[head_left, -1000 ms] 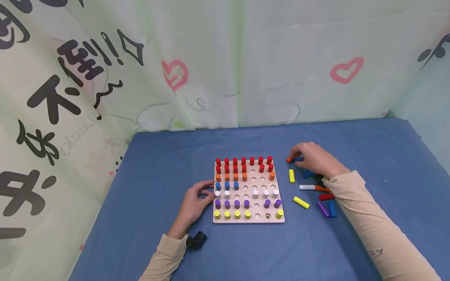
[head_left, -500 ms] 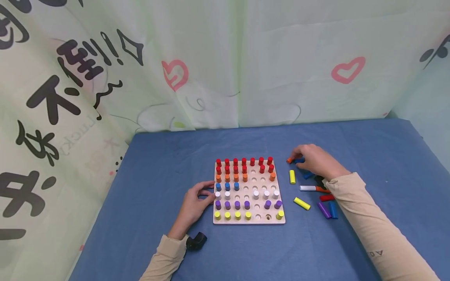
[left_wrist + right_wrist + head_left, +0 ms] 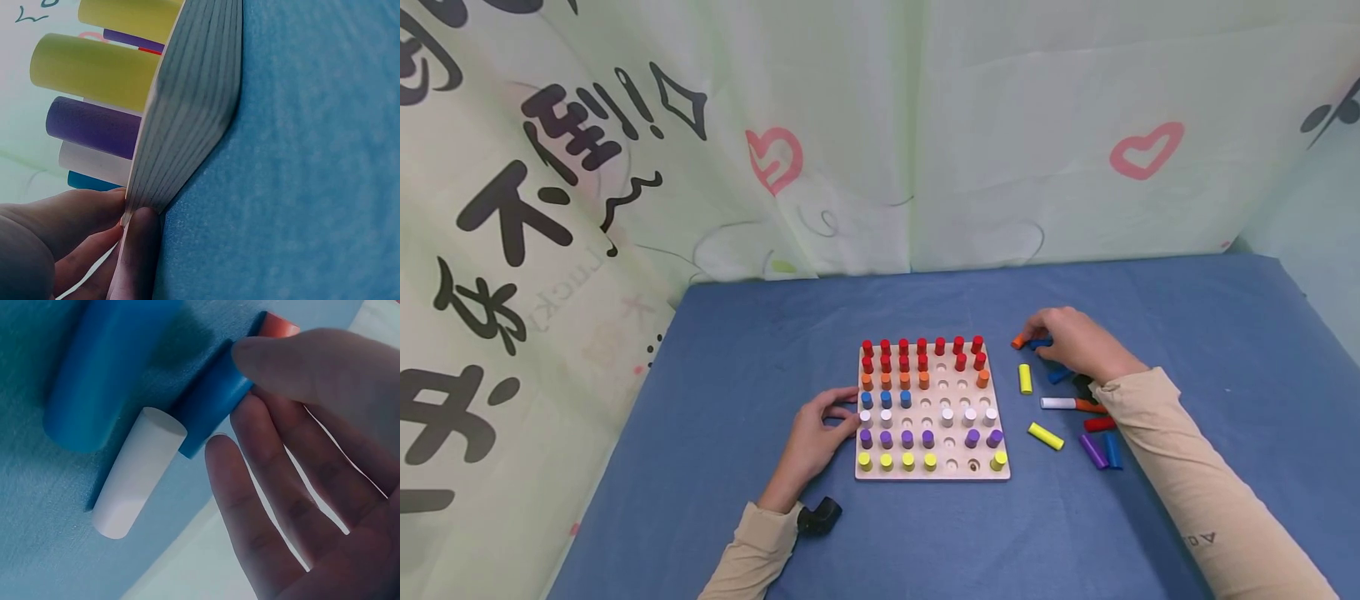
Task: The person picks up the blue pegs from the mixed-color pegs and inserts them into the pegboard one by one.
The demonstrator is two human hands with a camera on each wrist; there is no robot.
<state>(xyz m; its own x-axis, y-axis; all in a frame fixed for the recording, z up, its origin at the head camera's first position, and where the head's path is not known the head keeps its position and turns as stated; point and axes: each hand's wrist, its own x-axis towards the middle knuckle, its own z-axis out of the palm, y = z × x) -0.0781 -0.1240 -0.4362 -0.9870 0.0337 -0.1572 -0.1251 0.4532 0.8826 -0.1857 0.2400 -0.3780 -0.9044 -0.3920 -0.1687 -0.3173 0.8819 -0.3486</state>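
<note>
A square wooden pegboard (image 3: 936, 412) carries rows of red, orange, blue, white, purple and yellow pegs, with several holes bare toward the middle right. My left hand (image 3: 815, 431) holds the board's left edge; the left wrist view shows the thumb and fingers (image 3: 140, 240) gripping its side. Off the board's upper right, my right hand (image 3: 1069, 337) has its fingertips curled at an orange peg (image 3: 1017, 342), which they pinch. Just beside it a blue peg (image 3: 215, 403) lies under the thumb. Part of the orange peg is hidden by the thumb.
Loose pegs lie right of the board: two yellow pegs (image 3: 1046, 436), a white peg (image 3: 140, 472), a red peg (image 3: 1099, 424), a purple peg (image 3: 1093, 451) and several blue ones. The right sleeve (image 3: 1195, 467) crosses close beside them. A printed curtain (image 3: 850, 217) hangs behind the table.
Almost nothing differs: both hands stay in place, with only a slight shift of the camera view.
</note>
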